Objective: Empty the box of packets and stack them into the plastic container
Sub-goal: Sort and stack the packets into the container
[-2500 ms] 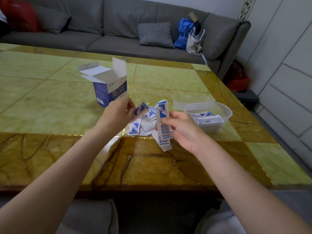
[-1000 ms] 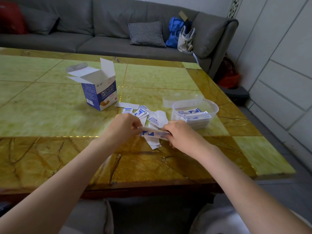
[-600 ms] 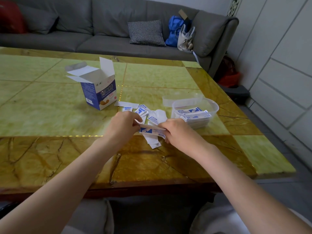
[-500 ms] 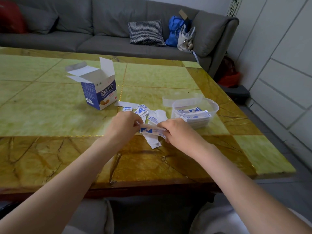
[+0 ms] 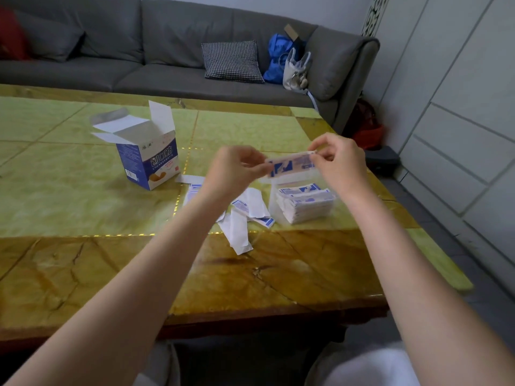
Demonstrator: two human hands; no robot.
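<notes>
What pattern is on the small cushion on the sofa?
Black-and-white houndstooth check on the cushion, seen in the head view.

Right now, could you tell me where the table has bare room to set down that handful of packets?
Bare green tabletop lies left of the open box, and bare top beyond the box toward the sofa. The brown near edge under the forearms is free too. It is crowded between box and plastic container, where loose packets lie scattered.

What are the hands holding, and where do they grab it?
A small bundle of packets: left hand pinches its left end, right hand its right end.
</notes>
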